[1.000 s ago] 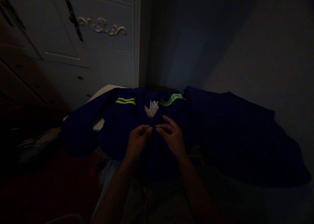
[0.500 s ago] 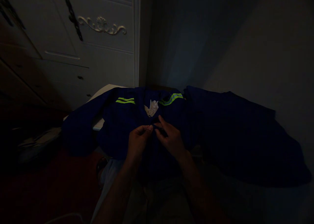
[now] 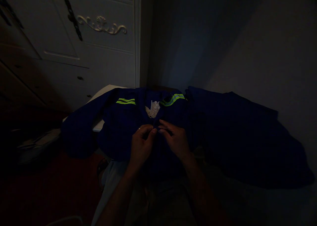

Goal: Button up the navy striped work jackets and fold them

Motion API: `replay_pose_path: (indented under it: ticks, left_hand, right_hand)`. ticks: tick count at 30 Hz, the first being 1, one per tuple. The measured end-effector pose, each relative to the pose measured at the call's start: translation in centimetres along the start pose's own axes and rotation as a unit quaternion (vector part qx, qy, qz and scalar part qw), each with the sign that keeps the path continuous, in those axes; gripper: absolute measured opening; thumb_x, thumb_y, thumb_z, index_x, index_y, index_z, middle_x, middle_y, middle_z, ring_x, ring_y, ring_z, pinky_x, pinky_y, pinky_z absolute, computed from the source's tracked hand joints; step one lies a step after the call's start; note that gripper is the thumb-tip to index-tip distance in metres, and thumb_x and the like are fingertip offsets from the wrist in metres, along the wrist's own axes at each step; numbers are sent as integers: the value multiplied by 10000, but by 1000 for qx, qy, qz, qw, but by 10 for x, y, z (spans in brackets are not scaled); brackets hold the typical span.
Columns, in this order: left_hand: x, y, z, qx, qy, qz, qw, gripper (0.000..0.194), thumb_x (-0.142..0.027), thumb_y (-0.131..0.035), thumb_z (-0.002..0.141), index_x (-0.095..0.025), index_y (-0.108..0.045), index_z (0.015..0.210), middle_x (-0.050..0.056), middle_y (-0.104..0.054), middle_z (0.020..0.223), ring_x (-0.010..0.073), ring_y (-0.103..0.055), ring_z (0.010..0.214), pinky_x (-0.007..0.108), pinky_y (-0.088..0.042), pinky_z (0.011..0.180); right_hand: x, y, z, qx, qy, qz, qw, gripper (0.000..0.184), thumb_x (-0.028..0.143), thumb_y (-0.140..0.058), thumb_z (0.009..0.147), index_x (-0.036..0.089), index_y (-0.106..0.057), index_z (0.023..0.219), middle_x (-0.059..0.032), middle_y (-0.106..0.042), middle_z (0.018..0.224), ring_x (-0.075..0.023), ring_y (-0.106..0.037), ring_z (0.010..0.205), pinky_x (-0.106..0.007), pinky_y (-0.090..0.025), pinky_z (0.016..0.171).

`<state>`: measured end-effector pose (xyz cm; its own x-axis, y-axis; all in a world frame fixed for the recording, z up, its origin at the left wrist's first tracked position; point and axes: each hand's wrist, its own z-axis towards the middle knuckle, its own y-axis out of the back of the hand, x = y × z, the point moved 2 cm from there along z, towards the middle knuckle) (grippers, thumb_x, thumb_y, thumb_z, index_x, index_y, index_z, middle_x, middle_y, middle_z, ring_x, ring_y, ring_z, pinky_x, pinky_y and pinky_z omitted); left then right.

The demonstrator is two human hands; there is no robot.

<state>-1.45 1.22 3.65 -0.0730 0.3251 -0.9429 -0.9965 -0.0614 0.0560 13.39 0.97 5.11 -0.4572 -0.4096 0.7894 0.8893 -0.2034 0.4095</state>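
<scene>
A dark blue work jacket (image 3: 119, 123) with yellow-green reflective stripes lies spread out, its collar facing away from me. My left hand (image 3: 143, 143) pinches the front edge of the jacket just below the collar; a ring shows on one finger. Close beside it, my right hand (image 3: 174, 138) also has thumb and fingers closed on the same edge. The fingertips of both hands almost meet. Whatever small fastener may lie between them is hidden. Inside the neck opening, a pale patterned surface (image 3: 154, 110) with small whitish bits shows.
A white cabinet (image 3: 109, 61) with dark handles and a scroll ornament stands behind on the left. More dark blue fabric (image 3: 242, 137) spreads to the right by the wall (image 3: 272, 61). A pale table corner (image 3: 99, 125) peeks out under the sleeve. The floor (image 3: 61, 183) is reddish.
My right hand has closed its fingers onto the jacket edge and come nearer the left. My left hand has turned slightly, keeping its pinch. The jacket lies as before.
</scene>
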Motion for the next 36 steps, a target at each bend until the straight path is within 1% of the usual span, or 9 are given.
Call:
replay_pose_path:
  ticks: [4, 9, 16, 20, 24, 27, 32, 34, 36]
  left_hand:
    - [-1, 0, 3, 18, -22, 11, 1000, 169, -318, -614, 853, -173, -701, 848, 46, -656, 889, 174, -608, 860, 280, -443, 780]
    - [5, 2, 7, 33, 8, -27, 999, 158, -316, -631, 830, -176, -700, 806, 36, -642, 839, 171, -599, 818, 280, -439, 748]
    - [5, -1, 3, -7, 24, -79, 997, 140, -311, -702, 770, -187, -739, 823, 43, -689, 883, 188, -639, 865, 293, -470, 799]
    - [5, -1, 0, 18, 33, -123, 992, 179, -315, -697, 785, -203, -756, 912, 49, -711, 958, 193, -648, 920, 299, -476, 840]
    - [3, 1, 3, 39, 39, -136, 989, 166, -303, -710, 766, -190, -762, 876, 49, -716, 905, 193, -652, 883, 297, -483, 820]
    - [0, 1, 6, 18, 50, -131, 990, 155, -296, -716, 750, -184, -763, 844, 49, -714, 885, 193, -653, 867, 299, -485, 811]
    - [-5, -5, 5, -58, 62, -140, 986, 138, -282, -701, 737, -185, -756, 818, 44, -716, 895, 192, -651, 895, 301, -478, 839]
    - [-4, -8, 3, -67, 97, -161, 980, 167, -304, -713, 719, -176, -751, 820, 50, -722, 897, 194, -651, 889, 304, -477, 836]
    - [-2, -10, 3, -62, 160, -213, 962, 240, -332, -755, 666, -160, -745, 834, 59, -729, 881, 193, -656, 841, 303, -483, 800]
  right_hand:
    - [-1, 3, 2, 10, -18, 28, 999, 295, 250, -696, 807, 231, -706, 1101, -9, -722, 989, -160, -703, 929, -267, -562, 875]
    - [-2, 7, 4, 42, -20, 39, 998, 210, 228, -698, 800, 232, -731, 1007, -4, -721, 985, -156, -706, 906, -253, -568, 843]
    - [1, 10, 4, 44, -15, 38, 998, 232, 245, -696, 806, 214, -715, 1035, -19, -719, 990, -150, -705, 910, -241, -570, 841]
    - [6, 12, 4, 63, -17, 40, 997, 287, 248, -691, 809, 217, -687, 1095, -20, -717, 995, -143, -701, 932, -232, -565, 846]
    - [7, 11, 3, 61, -46, 69, 995, 293, 258, -712, 785, 206, -683, 1072, -23, -719, 967, -142, -702, 916, -232, -559, 850]
    - [4, 6, 2, 31, -86, 104, 990, 330, 286, -743, 749, 190, -689, 1060, -38, -722, 930, -157, -706, 887, -250, -565, 837]
    - [1, -2, 1, 3, -156, 169, 973, 491, 349, -774, 697, 166, -677, 1143, -75, -716, 995, -187, -701, 921, -279, -568, 823]
    - [0, -4, 1, 0, -183, 191, 964, 547, 360, -798, 659, 150, -676, 1148, -83, -717, 989, -195, -701, 909, -285, -570, 808]
    - [0, -4, 1, -3, -197, 207, 958, 581, 365, -813, 633, 141, -676, 1152, -87, -719, 981, -196, -702, 894, -292, -570, 804]
